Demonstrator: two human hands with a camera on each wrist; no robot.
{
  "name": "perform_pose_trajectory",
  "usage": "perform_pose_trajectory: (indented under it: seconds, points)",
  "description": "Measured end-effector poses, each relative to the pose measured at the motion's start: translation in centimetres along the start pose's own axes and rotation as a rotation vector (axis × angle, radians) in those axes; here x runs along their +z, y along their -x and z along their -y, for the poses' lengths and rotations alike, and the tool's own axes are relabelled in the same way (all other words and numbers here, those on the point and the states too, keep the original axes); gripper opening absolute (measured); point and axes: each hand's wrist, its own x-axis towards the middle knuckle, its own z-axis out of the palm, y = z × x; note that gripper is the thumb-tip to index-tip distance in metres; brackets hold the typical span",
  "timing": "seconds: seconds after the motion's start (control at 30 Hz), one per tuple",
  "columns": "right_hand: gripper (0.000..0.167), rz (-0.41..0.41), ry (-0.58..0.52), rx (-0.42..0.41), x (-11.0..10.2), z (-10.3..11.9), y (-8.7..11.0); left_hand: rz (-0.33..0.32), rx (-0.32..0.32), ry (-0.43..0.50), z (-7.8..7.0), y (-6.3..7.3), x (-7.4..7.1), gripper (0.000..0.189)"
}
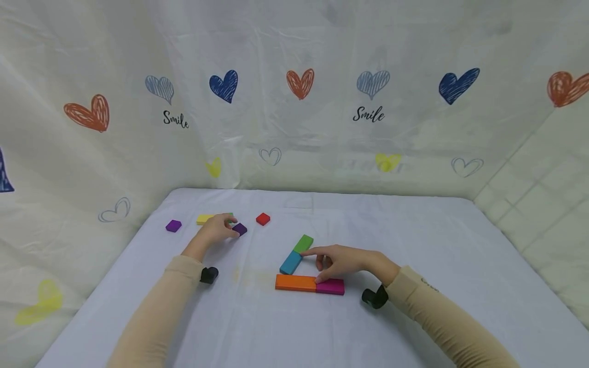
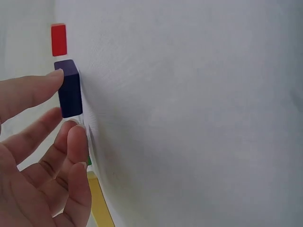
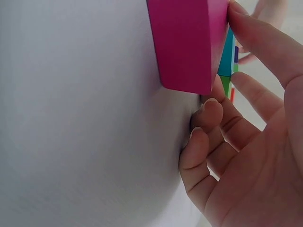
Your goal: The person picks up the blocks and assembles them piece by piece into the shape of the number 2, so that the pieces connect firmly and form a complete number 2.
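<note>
Sleeves [image 1: 147, 317], foremost. Left hand [image 1: 216, 229]: pinching dark purple block [image 1: 241, 229], leftward of slanting blue block [image 1: 291, 262]. Right hand [image 1: 342, 259]: nearer blue, grasping nothing.

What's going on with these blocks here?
A person's left hand pinches a dark purple block near a red block. The right hand rests its thumb on a pink block, which lies end to end with an orange block, while its index finger is at the join between a blue block and a light green block. A yellow block and a lighter purple block lie toward the left on the white cloth.
</note>
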Motion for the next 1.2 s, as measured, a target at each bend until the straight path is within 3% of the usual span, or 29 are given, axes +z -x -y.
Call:
perform_pose_trajectory:
  seconds: [0.37,0.73,0.97,1.2]
  points:
    - [0.065,0.002,0.005,-0.006,0.1,-0.1,0.0,0.032,0.012,0.035,0.0,0.0,0.5,0.048]
    - [0.065,-0.003,0.004,0.007,0.1,-0.1,-0.1,0.045,0.022,0.032,-1.2,0.4,0.7,0.046]
    - [0.065,-0.005,0.003,0.004,0.1,-0.1,-0.1,0.047,0.114,0.021,-2.3,0.8,0.7,0.045]
    - [0.065,-0.004,0.001,0.005,0.1,-0.2,-0.1,0.051,0.164,-0.003,-3.6,0.8,1.2,0.046]
